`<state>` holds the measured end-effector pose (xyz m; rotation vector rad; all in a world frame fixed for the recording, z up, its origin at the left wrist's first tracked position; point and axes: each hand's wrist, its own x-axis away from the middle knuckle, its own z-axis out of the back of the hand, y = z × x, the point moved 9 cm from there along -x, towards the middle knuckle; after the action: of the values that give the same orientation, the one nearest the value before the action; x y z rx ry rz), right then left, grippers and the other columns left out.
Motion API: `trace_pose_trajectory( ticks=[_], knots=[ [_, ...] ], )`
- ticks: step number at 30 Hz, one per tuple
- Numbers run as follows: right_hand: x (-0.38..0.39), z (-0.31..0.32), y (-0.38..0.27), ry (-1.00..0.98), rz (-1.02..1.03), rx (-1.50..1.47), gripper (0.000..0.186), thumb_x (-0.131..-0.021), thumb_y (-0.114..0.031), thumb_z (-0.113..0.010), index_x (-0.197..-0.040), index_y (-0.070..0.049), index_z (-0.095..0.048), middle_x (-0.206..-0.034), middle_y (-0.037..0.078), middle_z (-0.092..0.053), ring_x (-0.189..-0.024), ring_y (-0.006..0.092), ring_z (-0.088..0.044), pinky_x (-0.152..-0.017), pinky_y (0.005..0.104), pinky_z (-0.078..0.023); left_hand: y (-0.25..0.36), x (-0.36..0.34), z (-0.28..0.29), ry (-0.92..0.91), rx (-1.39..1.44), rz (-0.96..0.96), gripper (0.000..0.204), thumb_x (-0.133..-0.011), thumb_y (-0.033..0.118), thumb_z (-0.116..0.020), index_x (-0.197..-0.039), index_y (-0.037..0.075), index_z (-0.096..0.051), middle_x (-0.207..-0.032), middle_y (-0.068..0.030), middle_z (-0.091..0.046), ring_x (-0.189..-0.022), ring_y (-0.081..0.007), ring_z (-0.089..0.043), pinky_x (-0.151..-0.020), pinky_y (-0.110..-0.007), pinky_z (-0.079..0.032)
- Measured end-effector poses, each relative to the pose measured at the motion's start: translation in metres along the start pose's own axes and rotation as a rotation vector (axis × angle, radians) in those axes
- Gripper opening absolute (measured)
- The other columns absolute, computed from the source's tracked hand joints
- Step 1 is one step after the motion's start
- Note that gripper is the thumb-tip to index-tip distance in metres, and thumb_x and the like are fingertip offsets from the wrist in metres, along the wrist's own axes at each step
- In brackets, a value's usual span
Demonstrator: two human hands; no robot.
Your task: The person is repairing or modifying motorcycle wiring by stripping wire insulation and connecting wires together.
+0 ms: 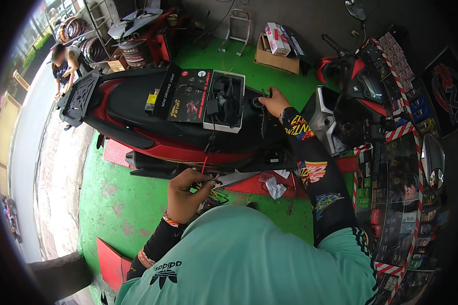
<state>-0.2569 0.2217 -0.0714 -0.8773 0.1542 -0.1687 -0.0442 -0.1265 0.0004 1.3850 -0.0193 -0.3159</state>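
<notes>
My left hand (187,192) is closed in a pinch on the end of thin wires, low beside the motorcycle. A red wire (204,165) runs down toward it from the black cable below the open box (224,104) on the seat (132,99). Other coloured wires (219,195) hang in a tangle just past its fingertips. Farther off, my right hand (275,103) is closed at the seat's right part, its fingers at a small dark thing with a ring-shaped part (258,102). I cannot make out its kind. Black cabled parts lie in the box.
A small yellow-and-black box (151,100) sits beside the open lid. Crumpled white plastic (276,188) lies on the red platform below. At right stand another red motorcycle (364,86) and a glass display case (392,188). A person (66,66) is at far left.
</notes>
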Motion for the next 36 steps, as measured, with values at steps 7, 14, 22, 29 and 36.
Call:
trace_pose_trajectory(
  ticks=[7,14,22,29,36],
  knots=[
    [-0.02,0.012,0.006,0.072,-0.007,0.161,0.057,-0.081,-0.027,-0.079,-0.118,0.004,-0.048,-0.11,0.021,-0.067,-0.101,0.0372,-0.068,-0.087,0.0421,-0.054,-0.011,0.009,0.031,0.094,-0.016,0.031,0.009,-0.081,-0.01,-0.072,-0.087,-0.004,-0.07,-0.08,-0.0043,-0.064,-0.072,-0.0102,-0.059,-0.065,-0.025,-0.045],
    [0.117,0.006,0.126,0.213,-0.458,-0.883,0.05,-0.088,-0.037,-0.076,-0.118,-0.006,-0.051,-0.09,0.005,-0.063,-0.064,0.0173,-0.062,-0.05,0.0327,-0.051,-0.028,-0.002,0.036,0.054,0.071,0.034,0.011,-0.079,-0.013,-0.072,-0.088,-0.006,-0.07,-0.081,-0.0078,-0.066,-0.073,-0.012,-0.059,-0.065,-0.025,-0.045],
    [0.392,-0.063,0.313,0.226,-1.121,-1.547,0.039,-0.092,-0.054,-0.065,-0.095,-0.016,-0.064,-0.092,0.01,-0.066,-0.071,0.0231,-0.063,-0.06,0.0395,-0.047,-0.026,-0.034,-0.023,-0.196,0.093,0.066,0.01,-0.08,-0.012,-0.072,-0.088,-0.007,-0.07,-0.082,-0.0091,-0.067,-0.074,-0.0126,-0.06,-0.067,-0.025,-0.045],
    [0.407,-0.018,0.283,0.181,-1.016,-1.635,0.033,-0.095,-0.048,-0.064,-0.108,-0.018,-0.063,-0.11,0.016,-0.069,-0.09,0.0289,-0.068,-0.082,0.0524,-0.054,-0.028,-0.047,-0.087,-0.224,0.145,0.162,0.007,-0.086,-0.007,-0.073,-0.092,-0.006,-0.07,-0.085,-0.0072,-0.067,-0.076,-0.0099,-0.061,-0.067,-0.024,-0.046],
    [0.388,-0.032,0.319,-0.128,-1.135,-1.417,0.023,-0.092,-0.029,-0.064,-0.111,-0.017,-0.059,-0.102,0.008,-0.07,-0.085,0.0231,-0.067,-0.079,0.0596,-0.054,-0.012,-0.034,-0.137,-0.098,0.164,0.141,0.009,-0.087,-0.006,-0.073,-0.096,-0.005,-0.07,-0.091,-0.0072,-0.069,-0.08,-0.0108,-0.063,-0.072,-0.024,-0.048]
  ],
)
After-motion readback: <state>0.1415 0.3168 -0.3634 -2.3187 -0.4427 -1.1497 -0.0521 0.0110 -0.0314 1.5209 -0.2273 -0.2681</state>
